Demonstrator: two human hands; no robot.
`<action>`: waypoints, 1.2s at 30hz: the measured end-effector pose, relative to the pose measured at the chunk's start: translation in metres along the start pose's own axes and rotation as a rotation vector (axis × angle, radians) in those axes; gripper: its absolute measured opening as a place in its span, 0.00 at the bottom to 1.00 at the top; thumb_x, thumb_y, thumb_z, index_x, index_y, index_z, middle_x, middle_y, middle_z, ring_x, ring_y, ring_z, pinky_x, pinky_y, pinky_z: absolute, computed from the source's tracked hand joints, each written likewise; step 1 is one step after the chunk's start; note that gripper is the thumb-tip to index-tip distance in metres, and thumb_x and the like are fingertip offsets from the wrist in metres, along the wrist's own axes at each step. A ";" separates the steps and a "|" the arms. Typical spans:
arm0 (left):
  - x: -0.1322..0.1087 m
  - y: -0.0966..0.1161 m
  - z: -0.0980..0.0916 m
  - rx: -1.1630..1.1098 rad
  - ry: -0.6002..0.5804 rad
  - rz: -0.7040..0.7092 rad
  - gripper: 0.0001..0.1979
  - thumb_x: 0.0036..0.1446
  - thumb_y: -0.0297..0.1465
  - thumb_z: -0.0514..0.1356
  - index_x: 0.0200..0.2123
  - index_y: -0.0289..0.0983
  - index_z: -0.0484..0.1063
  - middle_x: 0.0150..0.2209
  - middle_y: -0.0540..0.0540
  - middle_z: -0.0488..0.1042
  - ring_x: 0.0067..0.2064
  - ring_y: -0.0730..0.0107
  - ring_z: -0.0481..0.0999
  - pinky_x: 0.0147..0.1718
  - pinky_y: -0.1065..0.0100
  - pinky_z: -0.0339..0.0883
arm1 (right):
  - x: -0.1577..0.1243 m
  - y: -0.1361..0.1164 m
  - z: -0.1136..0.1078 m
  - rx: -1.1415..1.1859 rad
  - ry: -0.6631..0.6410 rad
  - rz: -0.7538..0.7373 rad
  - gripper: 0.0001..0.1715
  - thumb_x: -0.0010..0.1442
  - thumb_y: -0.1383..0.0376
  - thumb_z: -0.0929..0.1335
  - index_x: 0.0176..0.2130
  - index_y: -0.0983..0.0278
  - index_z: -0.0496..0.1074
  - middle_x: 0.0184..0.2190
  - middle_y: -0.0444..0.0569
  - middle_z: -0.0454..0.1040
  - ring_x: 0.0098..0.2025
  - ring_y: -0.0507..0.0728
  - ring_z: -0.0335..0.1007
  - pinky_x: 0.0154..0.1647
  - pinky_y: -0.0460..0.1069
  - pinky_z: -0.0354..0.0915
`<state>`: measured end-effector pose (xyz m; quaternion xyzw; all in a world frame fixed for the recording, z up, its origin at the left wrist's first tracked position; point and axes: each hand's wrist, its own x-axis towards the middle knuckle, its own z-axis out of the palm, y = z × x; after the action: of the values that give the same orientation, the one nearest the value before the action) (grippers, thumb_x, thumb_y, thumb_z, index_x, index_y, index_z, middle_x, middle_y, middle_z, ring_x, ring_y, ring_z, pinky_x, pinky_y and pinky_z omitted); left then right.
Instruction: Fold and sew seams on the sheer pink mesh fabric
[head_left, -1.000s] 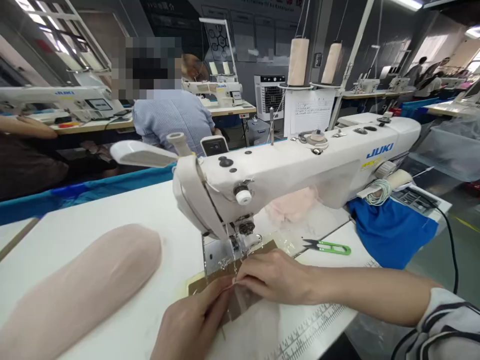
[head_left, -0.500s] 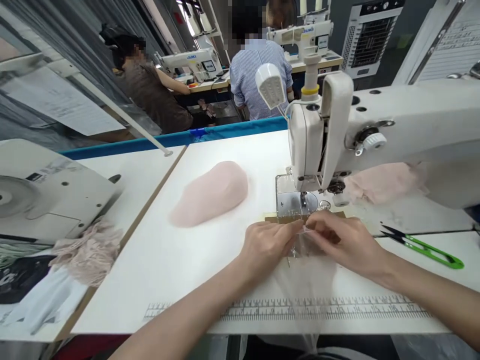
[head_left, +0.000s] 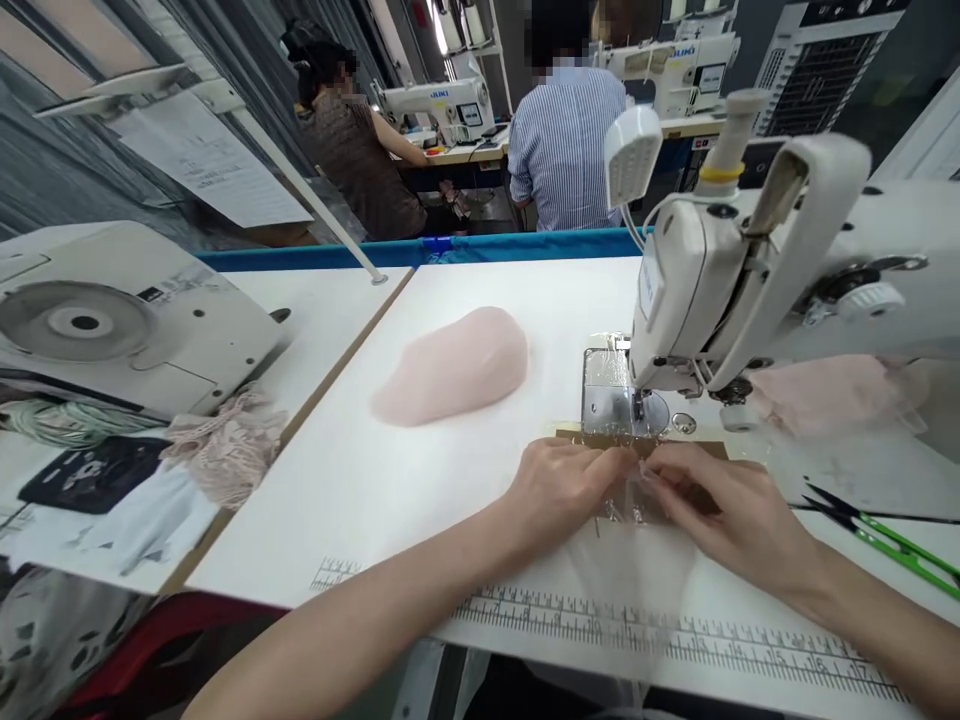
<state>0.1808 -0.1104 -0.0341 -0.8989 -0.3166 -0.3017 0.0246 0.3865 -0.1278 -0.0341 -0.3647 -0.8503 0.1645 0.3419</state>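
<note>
A thin sheer fabric [head_left: 630, 580] hangs down from my fingers over the table's printed ruler and front edge. My left hand [head_left: 574, 485] is closed, its fingertips pinching the fabric just in front of the needle plate [head_left: 606, 405]. Close beside it, my right hand [head_left: 724, 500] also pinches the same fabric between thumb and finger. Both hands are below the needle and presser foot of the white sewing machine [head_left: 697, 290]. A brown strip [head_left: 712, 449] lies on the table under my fingers, partly hidden by them.
Pale pink fabric [head_left: 457, 368] lies to the left, and more pink fabric [head_left: 832, 395] lies beneath the machine arm. Green thread snips [head_left: 892, 545] rest at right. Another machine [head_left: 135, 320] and a bundle of fabric strips [head_left: 229, 445] are at far left. Two co-workers sit beyond.
The camera view has turned, so the table and machine appear shifted. Both hands keep their pinch on the sheer fabric in front of the needle, with little visible movement relative to the machine.
</note>
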 end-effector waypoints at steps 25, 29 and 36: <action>0.005 0.005 -0.005 -0.058 0.054 -0.010 0.10 0.68 0.34 0.51 0.43 0.32 0.66 0.19 0.57 0.68 0.19 0.81 0.66 0.19 0.77 0.64 | 0.002 0.002 -0.009 -0.196 0.159 -0.283 0.12 0.59 0.77 0.67 0.44 0.69 0.69 0.30 0.45 0.76 0.29 0.49 0.72 0.26 0.43 0.68; 0.005 0.009 -0.002 -0.118 0.061 -0.015 0.11 0.68 0.28 0.49 0.51 0.33 0.63 0.17 0.60 0.64 0.17 0.81 0.62 0.17 0.78 0.61 | 0.002 0.000 -0.020 -0.474 0.131 -0.630 0.13 0.54 0.79 0.70 0.42 0.77 0.71 0.26 0.52 0.76 0.29 0.55 0.72 0.25 0.48 0.70; 0.003 0.012 -0.005 -0.148 0.113 0.035 0.05 0.65 0.30 0.55 0.38 0.35 0.70 0.23 0.56 0.74 0.21 0.82 0.70 0.22 0.77 0.64 | 0.001 -0.006 -0.027 -0.558 0.122 -0.795 0.09 0.53 0.78 0.71 0.37 0.76 0.74 0.27 0.53 0.76 0.30 0.57 0.72 0.27 0.50 0.70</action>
<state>0.1870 -0.1197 -0.0263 -0.8852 -0.2757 -0.3742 -0.0186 0.4020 -0.1307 -0.0107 -0.0987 -0.9138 -0.2344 0.3168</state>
